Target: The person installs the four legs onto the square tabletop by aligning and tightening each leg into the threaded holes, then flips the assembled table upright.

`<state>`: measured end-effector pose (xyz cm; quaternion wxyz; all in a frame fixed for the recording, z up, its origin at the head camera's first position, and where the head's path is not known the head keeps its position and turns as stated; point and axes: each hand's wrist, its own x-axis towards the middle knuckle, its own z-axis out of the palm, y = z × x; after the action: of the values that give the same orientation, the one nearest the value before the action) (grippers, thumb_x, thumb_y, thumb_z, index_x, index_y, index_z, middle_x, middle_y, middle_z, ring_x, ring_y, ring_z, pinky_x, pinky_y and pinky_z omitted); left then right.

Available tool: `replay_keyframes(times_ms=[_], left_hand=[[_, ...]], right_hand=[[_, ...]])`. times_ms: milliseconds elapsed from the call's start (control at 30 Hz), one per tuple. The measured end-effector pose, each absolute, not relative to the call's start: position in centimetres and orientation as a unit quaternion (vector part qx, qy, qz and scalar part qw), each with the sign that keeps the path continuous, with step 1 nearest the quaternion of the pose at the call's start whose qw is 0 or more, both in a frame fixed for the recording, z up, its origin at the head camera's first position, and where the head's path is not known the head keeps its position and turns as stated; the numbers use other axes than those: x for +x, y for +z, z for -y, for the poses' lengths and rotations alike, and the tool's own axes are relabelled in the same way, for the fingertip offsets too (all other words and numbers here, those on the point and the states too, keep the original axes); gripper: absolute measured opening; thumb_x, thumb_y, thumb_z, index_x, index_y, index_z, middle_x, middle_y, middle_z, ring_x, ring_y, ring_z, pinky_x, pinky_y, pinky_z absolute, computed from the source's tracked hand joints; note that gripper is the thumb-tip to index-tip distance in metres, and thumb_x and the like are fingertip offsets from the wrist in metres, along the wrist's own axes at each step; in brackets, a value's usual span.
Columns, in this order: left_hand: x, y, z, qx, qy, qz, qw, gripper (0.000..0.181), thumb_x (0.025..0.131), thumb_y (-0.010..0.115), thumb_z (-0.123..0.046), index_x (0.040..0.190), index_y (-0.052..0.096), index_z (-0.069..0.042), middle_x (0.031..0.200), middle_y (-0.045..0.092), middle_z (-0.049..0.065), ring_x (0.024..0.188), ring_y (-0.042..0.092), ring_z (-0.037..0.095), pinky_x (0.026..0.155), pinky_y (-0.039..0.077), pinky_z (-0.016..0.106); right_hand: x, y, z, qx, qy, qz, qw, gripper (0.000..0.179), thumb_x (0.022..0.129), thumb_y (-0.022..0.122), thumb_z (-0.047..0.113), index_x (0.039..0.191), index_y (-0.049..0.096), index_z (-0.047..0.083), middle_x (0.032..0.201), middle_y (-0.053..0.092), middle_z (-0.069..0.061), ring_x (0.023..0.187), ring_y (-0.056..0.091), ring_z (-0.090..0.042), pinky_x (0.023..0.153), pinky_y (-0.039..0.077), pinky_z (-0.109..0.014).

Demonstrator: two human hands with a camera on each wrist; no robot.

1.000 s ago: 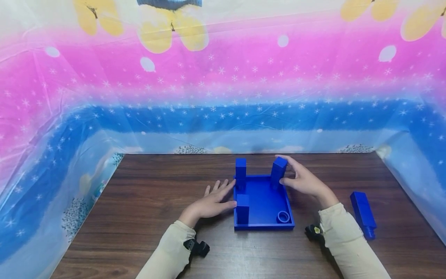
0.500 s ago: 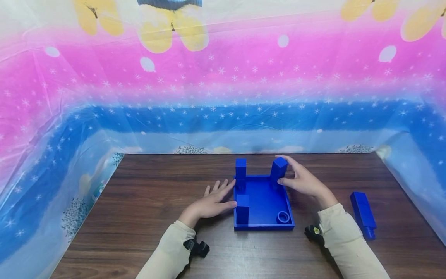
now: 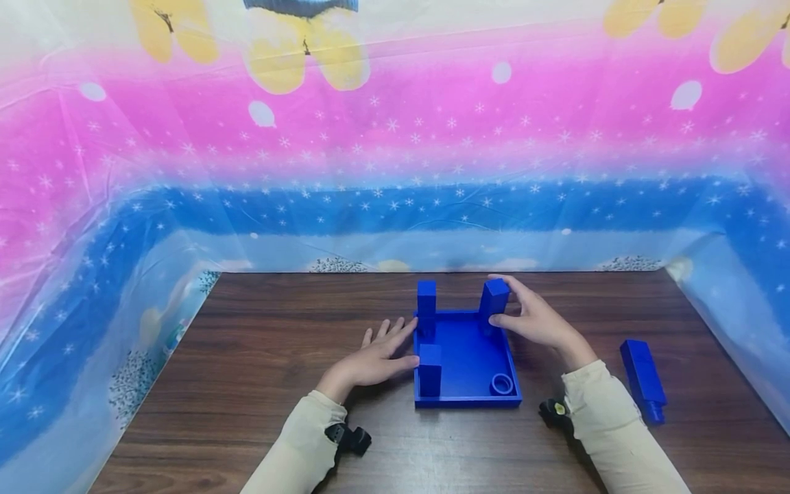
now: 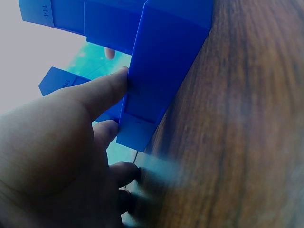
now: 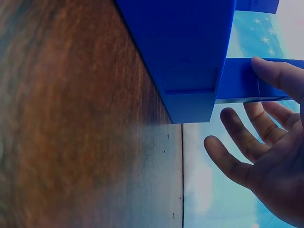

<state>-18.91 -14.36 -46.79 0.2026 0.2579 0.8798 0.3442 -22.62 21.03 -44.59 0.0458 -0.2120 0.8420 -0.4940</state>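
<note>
Post (image 3: 494, 296) between right fingers (image 5: 262, 124)

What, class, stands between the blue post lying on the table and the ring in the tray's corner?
The right sleeve crosses between the lying post and the ring; the tray's right wall also lies between.

"Any numbers to read?"
"In the left wrist view, 114 stands on the upper blue post (image 4: 66, 15)."
"And the lower post (image 4: 62, 80) there?"
"It starts 11; the last digit is unclear."
"The right wrist view?"
"The top-right post (image 5: 259, 5) bears what looks like 120."
</note>
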Motion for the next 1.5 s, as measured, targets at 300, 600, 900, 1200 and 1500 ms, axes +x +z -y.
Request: replay_keyframes(times_ms=[300,600,900,1200,1500], left_hand=[[-18.98,-46.91,14.37,0.26,0.342,-0.88,0.202,0.083,0.107,0.052,-0.057,0.172,0.011,-0.025,0.176,0.003,0.015,0.16,-0.011,0.038,0.124,-0.014,0.061],[-19.02,-46.89,14.36,0.259,0.343,-0.88,0.203,0.084,0.107,0.052,-0.057,0.172,0.011,-0.025,0.176,0.003,0.014,0.16,-0.012,0.037,0.124,-0.015,0.06],[-19.06,-46.99,14.47,0.26,0.347,-0.877,0.206,0.085,0.106,0.054,-0.057,0.172,0.011,-0.025,0.176,0.003,0.014,0.16,-0.012,0.036,0.124,-0.015,0.06],[-19.13,-47.2,14.5,0.26,0.356,-0.874,0.202,0.084,0.107,0.056,-0.053,0.172,0.013,-0.021,0.176,0.004,0.018,0.16,-0.011,0.04,0.124,-0.013,0.064],[-19.08,-46.9,14.33,0.258,0.352,-0.875,0.208,0.083,0.107,0.058,-0.049,0.171,0.015,-0.02,0.176,0.004,0.018,0.16,-0.011,0.04,0.124,-0.013,0.064]], right_hand=[[-22.77,-44.78,-21.06,-0.208,-0.486,-0.848,0.042,0.074,0.095,0.078,0.005,0.158,0.04,0.009,0.14,0.061,-0.024,0.126,0.06,-0.043,0.092,0.057,-0.048],[-22.7,-44.84,-20.94,-0.213,-0.481,-0.85,0.031,0.072,0.096,0.078,0.007,0.157,0.04,0.004,0.126,0.067,-0.024,0.114,0.067,-0.041,0.084,0.061,-0.043],[-22.58,-44.79,-20.88,-0.201,-0.458,-0.865,0.033,0.068,0.097,0.078,0.015,0.153,0.044,-0.003,0.133,0.065,-0.028,0.117,0.067,-0.044,0.092,0.059,-0.055],[-22.61,-44.88,-20.71,-0.213,-0.445,-0.87,0.017,0.038,0.097,0.079,0.017,0.128,0.067,-0.002,0.113,0.077,-0.015,0.103,0.074,-0.03,0.083,0.061,-0.04],[-22.55,-45.07,-20.73,-0.204,-0.431,-0.879,0.006,0.039,0.097,0.08,0.02,0.128,0.068,0.0,0.111,0.078,-0.014,0.088,0.073,-0.022,0.069,0.055,-0.032]])
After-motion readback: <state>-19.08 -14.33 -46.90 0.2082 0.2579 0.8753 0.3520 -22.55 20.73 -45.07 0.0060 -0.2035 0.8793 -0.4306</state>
